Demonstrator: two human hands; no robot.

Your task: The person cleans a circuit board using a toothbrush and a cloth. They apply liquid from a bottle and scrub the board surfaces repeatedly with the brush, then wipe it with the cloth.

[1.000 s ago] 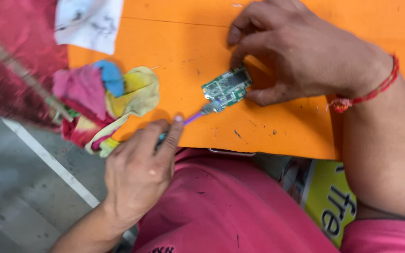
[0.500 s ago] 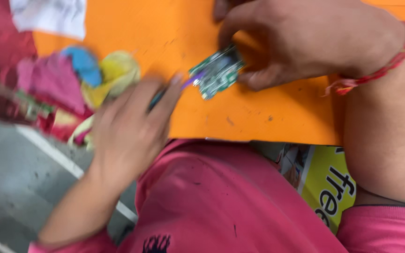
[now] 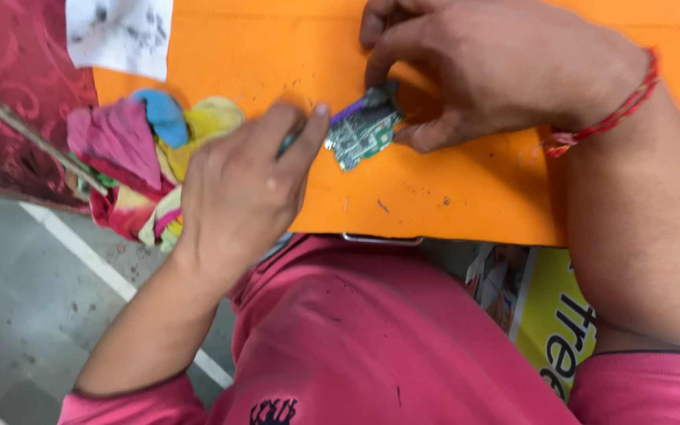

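The left hand [image 3: 238, 189] is curled into a loose fist, back upward, its forefinger stretched forward and its forearm running down to the lower left. The right hand [image 3: 489, 67] lies palm down, fingers bent and pinched together at the tips, with its forearm dropping along the right edge.

Green circuit board [image 3: 362, 135], purple-tipped tool [image 3: 349, 110], orange mat [image 3: 466, 197], multicoloured rag [image 3: 139, 149].

Bare orange worktop [image 3: 450, 197] lies open below the circuit board [image 3: 361, 134]; a heap of coloured rags [image 3: 139, 157] crowds the left edge, a white paper [image 3: 120, 31] above it.
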